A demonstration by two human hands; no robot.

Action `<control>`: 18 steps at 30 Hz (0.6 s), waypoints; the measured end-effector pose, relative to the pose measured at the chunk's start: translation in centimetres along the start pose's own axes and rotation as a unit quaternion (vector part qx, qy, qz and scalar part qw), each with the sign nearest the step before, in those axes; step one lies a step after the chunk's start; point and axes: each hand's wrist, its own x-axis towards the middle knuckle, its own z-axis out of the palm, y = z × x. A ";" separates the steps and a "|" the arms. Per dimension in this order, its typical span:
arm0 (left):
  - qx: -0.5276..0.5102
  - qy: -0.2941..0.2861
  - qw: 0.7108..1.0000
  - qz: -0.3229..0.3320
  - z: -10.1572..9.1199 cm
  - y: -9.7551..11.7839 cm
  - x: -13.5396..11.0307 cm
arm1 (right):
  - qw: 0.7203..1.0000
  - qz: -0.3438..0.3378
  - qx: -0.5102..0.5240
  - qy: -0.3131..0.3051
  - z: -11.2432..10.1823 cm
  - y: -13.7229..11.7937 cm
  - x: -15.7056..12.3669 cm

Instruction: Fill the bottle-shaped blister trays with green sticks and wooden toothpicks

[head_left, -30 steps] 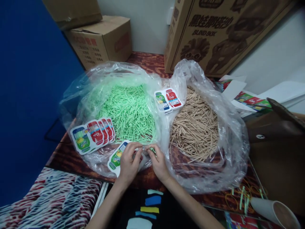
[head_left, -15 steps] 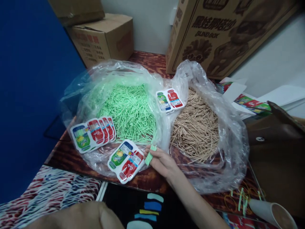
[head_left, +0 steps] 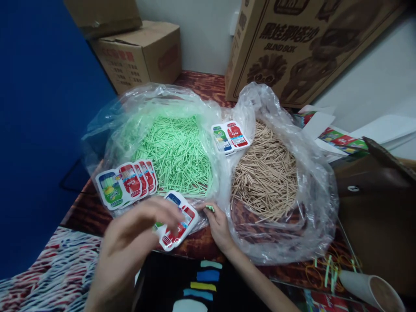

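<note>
My right hand (head_left: 219, 225) is closed round a small bundle of short light-green sticks (head_left: 210, 208), their ends pointing up toward me. My left hand (head_left: 131, 234), a little blurred, hovers over a stack of printed cards (head_left: 186, 225) with green and red bottle pictures, hiding part of it. Its fingers are curved and apart from the thumb, and nothing shows between them. Behind the hands, a clear plastic bag (head_left: 121, 125) lies open around a heap of green sticks (head_left: 178, 151). To its right, tan sticks (head_left: 266, 173) fill a second clear bag (head_left: 316, 216).
Several fanned cards (head_left: 130, 182) lie at the left, and more cards (head_left: 230, 138) rest between the bags. Cardboard boxes (head_left: 162, 52) and a large printed box (head_left: 269, 52) stand behind. A paper cup (head_left: 357, 281) lies at the lower right near rubber bands (head_left: 313, 277).
My left hand has come up from the bottom edge to above the card stack. My right hand has turned, so the green bundle now shows end-on, slightly right of where it was.
</note>
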 end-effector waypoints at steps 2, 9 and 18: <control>0.046 -0.056 0.996 -0.045 1.6 -3.1 1.7 | 1.000 -0.001 0.009 -0.001 -0.1 0.0 0.0; 0.391 -0.020 0.920 -0.010 3.8 -11.6 0.4 | 1.000 -0.017 0.007 -0.005 -0.1 0.7 -0.1; 0.295 0.052 0.950 -0.093 3.9 -13.3 0.6 | 1.000 -0.015 0.003 0.008 0.1 0.7 -0.2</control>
